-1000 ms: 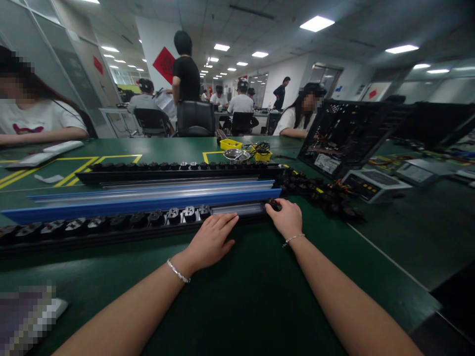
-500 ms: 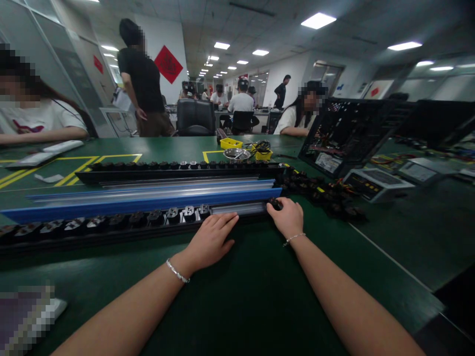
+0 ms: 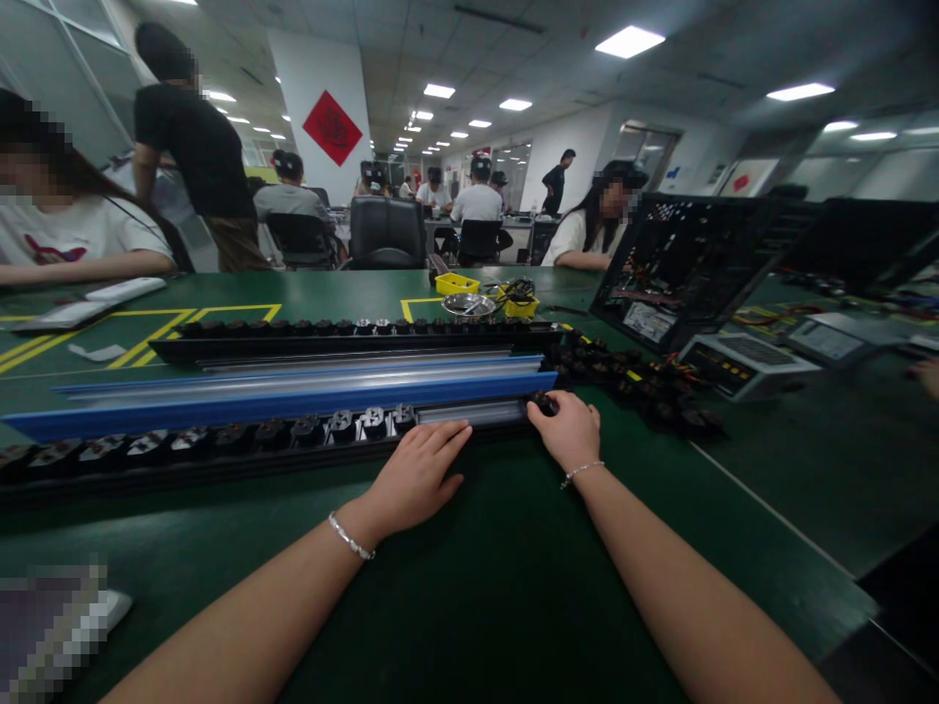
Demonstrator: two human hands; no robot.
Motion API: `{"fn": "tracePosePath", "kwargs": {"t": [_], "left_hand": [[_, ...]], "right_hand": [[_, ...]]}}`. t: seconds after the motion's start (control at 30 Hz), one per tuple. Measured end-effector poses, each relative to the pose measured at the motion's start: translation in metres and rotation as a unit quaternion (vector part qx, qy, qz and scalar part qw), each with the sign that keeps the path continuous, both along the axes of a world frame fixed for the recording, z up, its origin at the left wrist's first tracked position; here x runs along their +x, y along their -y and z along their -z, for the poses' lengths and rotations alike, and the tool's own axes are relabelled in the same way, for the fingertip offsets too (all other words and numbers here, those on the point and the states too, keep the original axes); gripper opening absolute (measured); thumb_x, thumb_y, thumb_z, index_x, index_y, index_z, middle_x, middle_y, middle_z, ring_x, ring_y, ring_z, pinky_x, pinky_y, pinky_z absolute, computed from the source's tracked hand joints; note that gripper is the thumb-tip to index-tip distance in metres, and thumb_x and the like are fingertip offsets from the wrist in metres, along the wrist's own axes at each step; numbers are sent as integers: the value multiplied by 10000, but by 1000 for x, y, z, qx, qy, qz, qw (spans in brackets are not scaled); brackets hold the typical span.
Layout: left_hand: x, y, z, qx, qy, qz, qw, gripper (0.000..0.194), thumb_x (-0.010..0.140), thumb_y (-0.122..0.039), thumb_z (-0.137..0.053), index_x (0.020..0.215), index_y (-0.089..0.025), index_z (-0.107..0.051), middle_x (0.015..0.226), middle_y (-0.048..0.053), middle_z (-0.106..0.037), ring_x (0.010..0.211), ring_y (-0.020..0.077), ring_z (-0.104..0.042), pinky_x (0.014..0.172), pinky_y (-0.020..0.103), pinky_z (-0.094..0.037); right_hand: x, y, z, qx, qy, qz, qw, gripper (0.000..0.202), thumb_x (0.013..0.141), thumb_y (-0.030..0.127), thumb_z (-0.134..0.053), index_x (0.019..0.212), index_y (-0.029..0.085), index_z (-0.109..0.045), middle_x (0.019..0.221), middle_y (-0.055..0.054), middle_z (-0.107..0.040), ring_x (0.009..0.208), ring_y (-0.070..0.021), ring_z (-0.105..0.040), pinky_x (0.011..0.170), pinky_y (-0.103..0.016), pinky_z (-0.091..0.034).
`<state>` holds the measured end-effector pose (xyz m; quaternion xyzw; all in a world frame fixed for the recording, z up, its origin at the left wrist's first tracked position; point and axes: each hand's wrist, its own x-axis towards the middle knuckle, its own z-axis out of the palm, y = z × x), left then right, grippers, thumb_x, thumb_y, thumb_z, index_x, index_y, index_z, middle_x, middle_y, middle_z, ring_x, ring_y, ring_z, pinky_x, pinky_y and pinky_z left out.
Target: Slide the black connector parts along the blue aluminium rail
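Note:
A long black rail (image 3: pixel 293 458) lies across the green table, with several round black socket pieces (image 3: pixel 233 436) set along its left and middle stretch. My left hand (image 3: pixel 422 474) rests on the rail just right of the last pieces, fingers stretched out and holding nothing. At the rail's right end, my right hand (image 3: pixel 568 428) pinches a small black socket piece (image 3: pixel 544 402) between thumb and fingers. Between the two hands, a bare grey strip of the rail (image 3: pixel 480 415) shows.
Beyond lie blue strips (image 3: pixel 308 396) and a second black rail (image 3: pixel 352 343) with pieces. Black parts (image 3: pixel 646 381) are heaped at right, near a metal box (image 3: pixel 748 365) and an open computer case (image 3: pixel 682 264). A metal bowl (image 3: pixel 469 305) stands behind. People sit across the table.
My hands have not visibly moved. A standing person in black has shifted left in the background, uncovering a seated person. Part of another person's hand now shows at the right edge.

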<state>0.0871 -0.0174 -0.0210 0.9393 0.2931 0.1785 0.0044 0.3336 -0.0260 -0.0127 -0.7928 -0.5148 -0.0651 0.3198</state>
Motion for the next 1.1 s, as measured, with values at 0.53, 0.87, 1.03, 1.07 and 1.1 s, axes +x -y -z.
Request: {"fn": "tracePosePath", "kwargs": {"t": [0.53,0.87,1.03,1.07,1.1], "left_hand": [[0,0,1,-3,6,0,1000,599,818,-285,-503,1377,-223,-296,1410,52,-386,1267,209,-345,1051,392,-278],[0,0,1,-1,5,-2,1000,609,823,-306,-496,1386,-243,-272,1413,45,-382,1267,214,-347,1045,403,-283],[0,0,1,-1,6,1,1000,597,828,-300,-486,1383,-238,-275,1415,47,-379,1270,211,-343,1048,402,-279],[0,0,1,-2,6,1,1000,596,829,-301,-487,1383,-237,-277,1415,47,-379,1271,211,-341,1049,402,-278],[0,0,1,-2,6,1,1000,596,828,-302,-488,1382,-239,-278,1414,47,-380,1271,212,-341,1049,402,-279]], "right_hand": [[19,-2,7,27,-4,16,1000,309,722,405,-506,879,170,-630,938,-104,-622,897,-238,-557,791,-347,-415],[26,-5,13,51,-21,-4,998,241,700,377,-533,833,184,-587,1104,-119,-582,1113,-246,-482,945,-368,-355],[25,-4,7,31,-27,2,999,237,692,399,-522,803,195,-570,939,-75,-616,954,-230,-536,848,-348,-392],[25,-4,6,25,-30,4,999,238,690,406,-518,798,199,-569,889,-61,-618,892,-222,-545,813,-339,-400],[25,-3,5,21,-32,7,999,238,689,409,-516,794,203,-569,850,-50,-618,845,-215,-546,784,-330,-403]]}}
